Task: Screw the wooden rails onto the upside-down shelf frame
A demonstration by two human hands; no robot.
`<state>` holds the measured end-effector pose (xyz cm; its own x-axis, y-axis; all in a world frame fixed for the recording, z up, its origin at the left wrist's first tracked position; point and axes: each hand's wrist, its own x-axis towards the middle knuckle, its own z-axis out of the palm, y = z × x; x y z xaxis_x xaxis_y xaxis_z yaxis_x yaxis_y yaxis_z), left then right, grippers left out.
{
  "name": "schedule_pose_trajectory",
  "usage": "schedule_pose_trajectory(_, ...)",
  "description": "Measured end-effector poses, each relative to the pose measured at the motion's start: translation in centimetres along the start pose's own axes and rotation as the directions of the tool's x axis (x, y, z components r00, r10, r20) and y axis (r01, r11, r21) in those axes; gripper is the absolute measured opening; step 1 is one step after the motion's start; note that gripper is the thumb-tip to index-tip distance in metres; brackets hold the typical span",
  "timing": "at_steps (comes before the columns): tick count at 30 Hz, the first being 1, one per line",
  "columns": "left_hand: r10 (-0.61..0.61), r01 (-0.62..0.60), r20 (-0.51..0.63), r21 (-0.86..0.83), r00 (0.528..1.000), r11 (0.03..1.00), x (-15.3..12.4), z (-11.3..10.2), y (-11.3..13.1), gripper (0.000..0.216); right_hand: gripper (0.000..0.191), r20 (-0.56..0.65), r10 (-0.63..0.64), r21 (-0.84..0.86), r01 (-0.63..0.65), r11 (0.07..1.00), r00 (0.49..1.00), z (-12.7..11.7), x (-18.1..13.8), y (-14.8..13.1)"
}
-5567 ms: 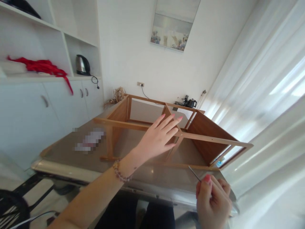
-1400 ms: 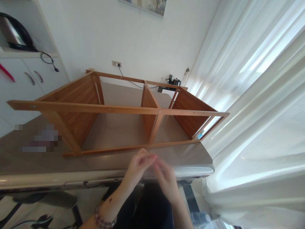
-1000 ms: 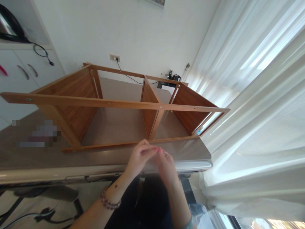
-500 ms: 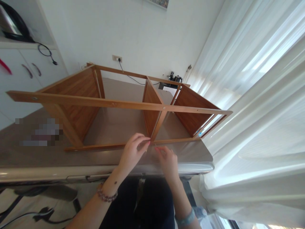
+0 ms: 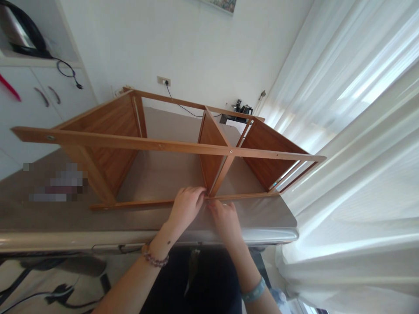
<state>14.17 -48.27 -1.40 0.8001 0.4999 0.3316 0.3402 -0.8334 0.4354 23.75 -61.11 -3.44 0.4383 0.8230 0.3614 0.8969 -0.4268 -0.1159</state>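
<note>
A brown wooden shelf unit [image 5: 157,145] lies on its side on the table, with a middle shelf board [image 5: 212,148] between its end boards. My left hand [image 5: 188,205] is closed on the near lower rail, just left of where that board's edge meets it. My right hand [image 5: 225,216] touches the same joint from the front, its fingertips pinched together. Whatever small thing those fingertips may hold is hidden. Screw heads show in the upper rail, one of them above the middle board.
The unit rests on a grey-brown table [image 5: 262,211] with a rounded metal front edge. A blurred patch [image 5: 63,183] covers something at left. White curtains [image 5: 343,196] hang at right. White cabinets [image 5: 29,100] stand at left, and a small black stand with a kettle [image 5: 246,110] is behind.
My right hand has moved left and up to the joint; a thin small piece showed at its fingertips before. The left hand has closed further round the rail.
</note>
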Motion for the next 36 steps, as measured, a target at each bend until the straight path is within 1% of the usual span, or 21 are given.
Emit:
schedule_pose_trajectory(5, 0.002, -0.002, 0.009, -0.030, 1.000, 1.000, 0.1, -0.1, 0.1, 0.029, 0.019, -0.004, -0.018, -0.037, 0.018, 0.999, 1.000, -0.1, 0.4, -0.1)
schedule_pose_trajectory(10, 0.012, -0.011, 0.020, -0.059, 1.000, 0.998, 0.1, 0.0, 0.0, 0.026, 0.015, -0.002, -0.026, -0.029, 0.026, 0.999, 1.000, -0.1, 0.8, -0.1)
schedule_pose_trajectory(13, 0.026, -0.025, 0.023, -0.066, 0.999, 0.998, 0.0, -0.1, -0.1, 0.026, 0.015, 0.002, -0.029, -0.015, 0.029, 0.999, 1.000, 0.0, 0.9, 0.0)
schedule_pose_trajectory(17, 0.044, -0.042, 0.013, -0.091, 0.999, 0.995, 0.1, -0.4, -0.3, 0.032, 0.016, 0.002, -0.026, 0.012, 0.026, 1.000, 1.000, 0.1, 0.8, 0.2)
schedule_pose_trajectory(20, 0.058, -0.061, -0.023, -0.132, 0.998, 0.989, 0.9, -1.1, -0.1, 0.040, 0.017, 0.000, -0.032, 0.032, 0.032, 0.999, 0.999, 0.2, 0.7, 0.5)
schedule_pose_trajectory(23, 0.041, -0.052, -0.075, -0.151, 0.996, 0.987, 2.3, -2.1, 0.2, 0.037, 0.018, -0.011, -0.033, 0.052, 0.034, 0.998, 0.999, 0.4, 0.6, 0.6)
schedule_pose_trajectory(25, 0.026, -0.037, -0.091, -0.125, 0.996, 0.991, 3.3, -2.6, 0.4, 0.038, 0.019, -0.021, -0.034, 0.069, 0.036, 0.997, 0.999, 0.5, 0.6, 0.7)
schedule_pose_trajectory(28, 0.046, -0.047, -0.042, -0.034, 0.998, 0.998, 4.3, -3.0, 0.5, 0.037, 0.022, -0.033, -0.041, 0.090, 0.044, 0.995, 0.999, 0.5, 0.5, 0.7)
schedule_pose_trajectory(30, 0.096, -0.096, 0.015, 0.013, 0.995, 0.995, 4.5, -3.1, 0.4, 0.037, 0.026, -0.037, -0.046, 0.099, 0.050, 0.994, 0.998, 0.5, 0.4, 0.7)
schedule_pose_trajectory(32, 0.152, -0.152, 0.030, 0.003, 0.988, 0.988, 4.5, -3.2, 0.3, 0.042, 0.032, -0.038, -0.052, 0.102, 0.056, 0.993, 0.998, 0.5, 0.3, 0.7)
schedule_pose_trajectory(34, 0.194, -0.194, -0.017, -0.037, 0.981, 0.980, 4.6, -3.5, 0.2, 0.045, 0.036, -0.037, -0.062, 0.103, 0.065, 0.993, 0.997, 0.4, 0.3, 0.7)
schedule_pose_trajectory(36, 0.208, -0.214, -0.102, -0.060, 0.973, 0.975, 4.9, -4.0, 0.1, 0.045, 0.037, -0.038, -0.058, 0.127, 0.063, 0.990, 0.998, 0.1, 0.2, 0.5)
